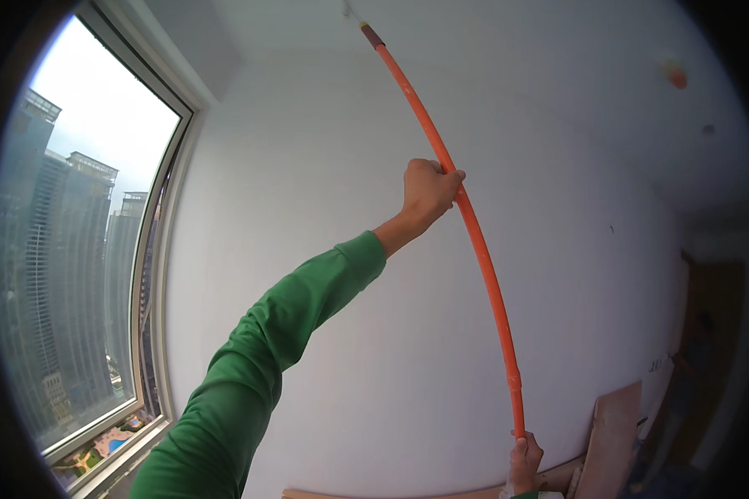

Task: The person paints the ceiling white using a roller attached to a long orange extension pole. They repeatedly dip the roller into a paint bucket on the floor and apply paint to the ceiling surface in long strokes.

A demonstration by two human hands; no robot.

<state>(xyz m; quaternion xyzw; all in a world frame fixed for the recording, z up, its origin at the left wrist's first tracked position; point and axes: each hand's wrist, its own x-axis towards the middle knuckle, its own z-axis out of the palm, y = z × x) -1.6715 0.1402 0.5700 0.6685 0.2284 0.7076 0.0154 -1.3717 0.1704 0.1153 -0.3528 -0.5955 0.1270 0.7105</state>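
A long orange pole (484,256) runs from the lower right up toward the ceiling, and looks bowed in the head view. Its upper end has a dark brown grip (372,35), with a thin metal piece beyond it close to the ceiling; what that carries is cut off at the top edge. My left hand (429,190), reaching up in a green sleeve, is wrapped round the upper half of the pole. Low down, my right hand (524,462) grips the bottom end, just below a joint in the pole.
On the left a large window (83,249) looks out on tall buildings. Boards (612,441) lean against the pale wall (349,349) at lower right. A dim doorway with a brown door (716,333) stands at far right. An orange fixture or blurred spot (674,75) shows on the ceiling.
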